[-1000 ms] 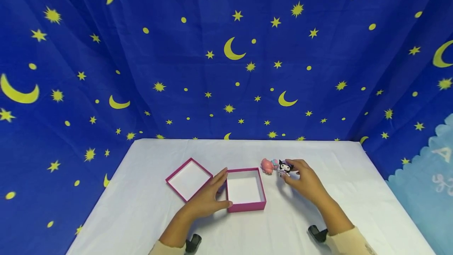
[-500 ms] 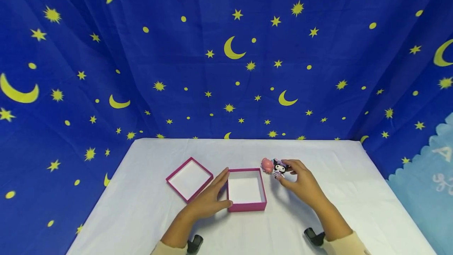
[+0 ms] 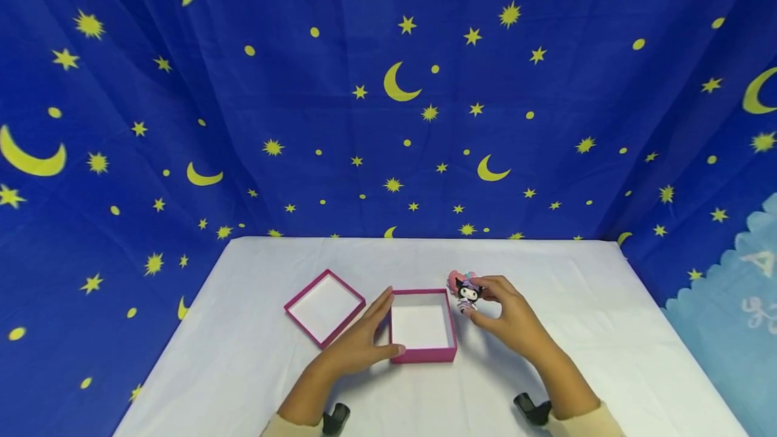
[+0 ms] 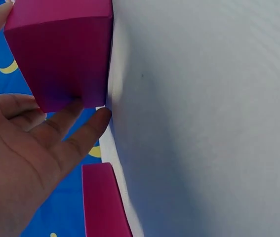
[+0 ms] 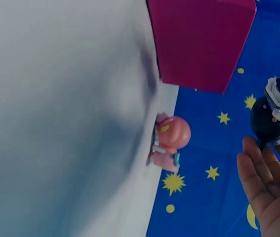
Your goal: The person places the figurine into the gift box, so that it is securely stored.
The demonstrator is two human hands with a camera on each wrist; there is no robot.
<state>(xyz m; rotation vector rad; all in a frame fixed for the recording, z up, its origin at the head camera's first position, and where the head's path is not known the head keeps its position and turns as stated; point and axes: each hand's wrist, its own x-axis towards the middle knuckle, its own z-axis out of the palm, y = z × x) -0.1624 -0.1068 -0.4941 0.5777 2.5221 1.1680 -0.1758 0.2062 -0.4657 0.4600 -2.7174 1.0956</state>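
A small figurine [image 3: 467, 293] with a white face and a black hood is pinched in my right hand [image 3: 508, 319], held up off the table near the pink box's right back corner. In the right wrist view the same black figurine [image 5: 268, 118] shows its rounded dark back. Straight fingers of my left hand [image 3: 358, 346] rest along the left wall of the open pink box [image 3: 425, 356], with the thumb at its front left corner. From the left wrist, those fingers lie against the box's side wall [image 4: 60, 59]. White lining shows inside the box.
A pink-and-coral figurine [image 5: 172, 140] stands on the table behind the held one, partly hidden in the head view. Left of the box lies the square lid [image 3: 324, 309], white inside face up. A blue star-and-moon cloth [image 3: 425, 120] hangs behind the white table [image 3: 595, 315].
My right hand has carried the black-hooded figurine left and slightly nearer, close to the box, now overlapping the coral figurine. My left hand stays at the box, its thumb slightly farther right.
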